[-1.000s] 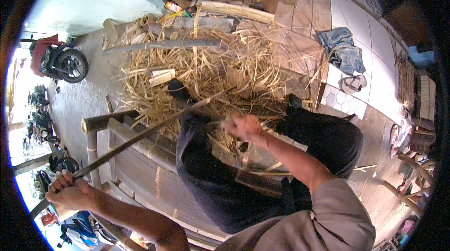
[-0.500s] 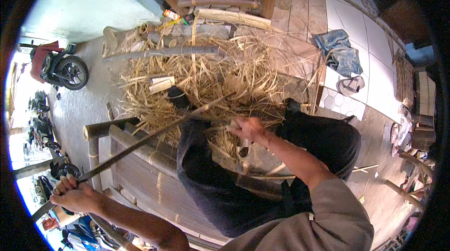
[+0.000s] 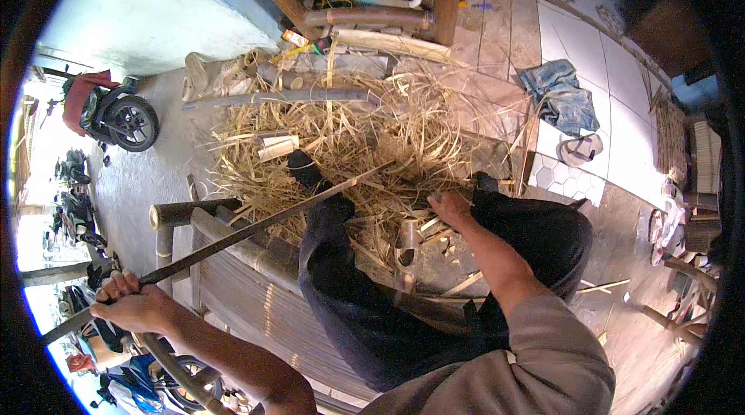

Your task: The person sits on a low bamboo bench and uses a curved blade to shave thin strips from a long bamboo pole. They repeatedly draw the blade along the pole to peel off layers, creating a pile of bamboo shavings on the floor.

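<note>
A long, dark bamboo strip (image 3: 233,236) slants across from the lower left toward the middle, its far end paler and resting over the shavings. My left hand (image 3: 128,302) is closed round it near its lower left end. Beyond my knees, my right hand (image 3: 452,207) is closed just above the floor litter, apart from the strip. What its fingers hold is too unclear to name. Near that hand stands a short cut bamboo piece (image 3: 407,235), with small chips around it. Curly bamboo shavings (image 3: 349,124) heap on the floor beyond my feet.
A bamboo bench (image 3: 256,283) lies under and left of my legs. Bamboo lengths (image 3: 279,95) and a wooden rack (image 3: 372,15) stand beyond the shavings. Denim cloth (image 3: 560,93) and a sandal (image 3: 580,150) lie at right. A motorcycle (image 3: 116,112) is parked at far left.
My right hand has moved right, away from the strip, and slightly nearer the floor chips. My left hand keeps its hold on the strip. The whole view has shifted slightly.
</note>
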A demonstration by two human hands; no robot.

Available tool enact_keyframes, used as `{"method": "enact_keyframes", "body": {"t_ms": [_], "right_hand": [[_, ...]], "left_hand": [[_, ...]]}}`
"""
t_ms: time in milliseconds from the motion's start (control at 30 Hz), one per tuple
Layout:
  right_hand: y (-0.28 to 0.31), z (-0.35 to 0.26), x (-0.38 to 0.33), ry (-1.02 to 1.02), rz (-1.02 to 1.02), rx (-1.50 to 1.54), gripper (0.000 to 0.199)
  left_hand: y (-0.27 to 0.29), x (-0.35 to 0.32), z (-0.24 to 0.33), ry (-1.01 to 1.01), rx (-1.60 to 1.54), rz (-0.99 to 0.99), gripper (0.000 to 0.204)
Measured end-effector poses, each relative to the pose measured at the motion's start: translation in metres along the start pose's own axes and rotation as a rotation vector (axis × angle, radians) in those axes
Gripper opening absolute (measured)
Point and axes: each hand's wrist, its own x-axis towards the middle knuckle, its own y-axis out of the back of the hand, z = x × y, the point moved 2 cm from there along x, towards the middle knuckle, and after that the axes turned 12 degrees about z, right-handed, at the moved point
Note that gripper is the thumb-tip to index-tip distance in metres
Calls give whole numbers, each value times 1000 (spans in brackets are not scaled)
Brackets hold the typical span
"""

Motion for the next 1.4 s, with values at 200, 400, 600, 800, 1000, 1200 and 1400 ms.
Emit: {"method": "enact_keyframes", "body": {"t_ms": [200, 400, 600, 800, 1000, 1200, 1400], "right_hand": [[5, -44, -39, -133, -45, 406, 60], [67, -133, -119, 408, 275, 303, 45], [186, -239, -205, 491, 192, 730, 40], [241, -286, -238, 650, 64, 920, 42], [217, -284, -230, 659, 1, 659, 44], [198, -268, -216, 567, 88, 680, 45], [186, -265, -213, 571, 108, 639, 45]], "left_hand": [[5, -26, 23, 70, -74, -67, 50], [16, -60, 62, 155, -134, -220, 50], [23, -107, 100, 209, -307, -313, 54], [26, -134, 120, 196, -240, -244, 54], [31, -134, 119, 246, -224, -115, 52], [33, -126, 111, 128, -281, -191, 51], [28, -118, 109, 129, -219, -174, 52]]}}
